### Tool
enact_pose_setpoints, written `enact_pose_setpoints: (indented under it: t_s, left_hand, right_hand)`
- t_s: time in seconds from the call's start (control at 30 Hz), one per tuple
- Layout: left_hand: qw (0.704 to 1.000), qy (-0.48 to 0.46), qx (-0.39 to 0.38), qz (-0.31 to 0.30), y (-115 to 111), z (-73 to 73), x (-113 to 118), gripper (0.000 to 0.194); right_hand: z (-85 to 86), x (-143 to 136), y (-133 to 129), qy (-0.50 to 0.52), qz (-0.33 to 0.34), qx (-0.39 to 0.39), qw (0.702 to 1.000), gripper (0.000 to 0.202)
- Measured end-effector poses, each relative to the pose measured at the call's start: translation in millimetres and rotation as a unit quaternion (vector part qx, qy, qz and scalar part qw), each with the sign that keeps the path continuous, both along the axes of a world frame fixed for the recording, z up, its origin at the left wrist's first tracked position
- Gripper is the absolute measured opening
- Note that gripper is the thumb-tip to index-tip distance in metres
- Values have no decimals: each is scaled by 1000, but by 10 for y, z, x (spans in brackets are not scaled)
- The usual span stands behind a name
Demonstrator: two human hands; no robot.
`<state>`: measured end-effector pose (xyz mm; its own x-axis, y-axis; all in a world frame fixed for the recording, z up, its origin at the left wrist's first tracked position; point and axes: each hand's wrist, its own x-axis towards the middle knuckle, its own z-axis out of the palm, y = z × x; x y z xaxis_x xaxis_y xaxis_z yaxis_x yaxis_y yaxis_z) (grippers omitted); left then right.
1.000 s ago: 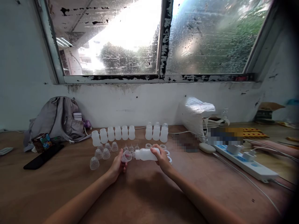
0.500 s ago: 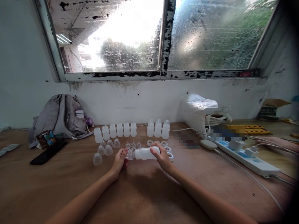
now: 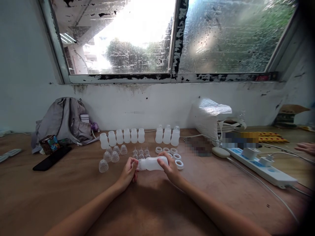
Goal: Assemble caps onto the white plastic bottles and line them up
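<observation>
Left hand: the fingers [image 3: 134, 162] of the left hand [image 3: 128, 171] are bent nearly closed around the clear cap [image 3: 139, 164] at the bottle's neck end; their exact gap cannot be told.
Right hand: on the right hand [image 3: 171, 168], thumb and fingers are parted by the width of the bottle's base end and grip it.
Bottle: the white bottle [image 3: 153, 163] lies sideways between both hands, above the table [image 3: 147, 203].
Cap: it covers the bottle's neck, partly hidden by fingers.
Behind the bottle: a row of open bottles [image 3: 126, 136], with three capped bottles [image 3: 167, 135] to their right.
Just behind the bottle's neck: small clear teats [image 3: 140, 153].
Left of the bottle: loose caps [image 3: 115, 157].
Right of the bottle: white rings [image 3: 179, 164], some partly hidden by the right hand.
Far right of the bottle: a power strip [image 3: 261, 167] and another person's hand [image 3: 306, 147].
</observation>
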<state>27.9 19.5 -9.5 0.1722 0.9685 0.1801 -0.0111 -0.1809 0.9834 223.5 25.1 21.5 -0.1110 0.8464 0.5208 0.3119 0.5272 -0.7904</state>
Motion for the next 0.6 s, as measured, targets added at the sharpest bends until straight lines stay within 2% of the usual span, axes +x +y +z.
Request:
enact_pose_setpoints:
  t_s: [0.2, 0.37, 0.6]
  left_hand:
    - [998, 46, 40, 19, -109, 58, 6, 36]
    - [987, 84, 107, 81, -276, 115, 51, 30]
    - [982, 4, 153, 114, -472, 68, 132, 20]
  right_hand:
    - [13, 7, -53, -28, 33, 21, 999, 17]
    - [-28, 2, -179, -15, 44, 44, 998, 17]
    - [-167, -49, -326, 5, 38, 65, 997, 23]
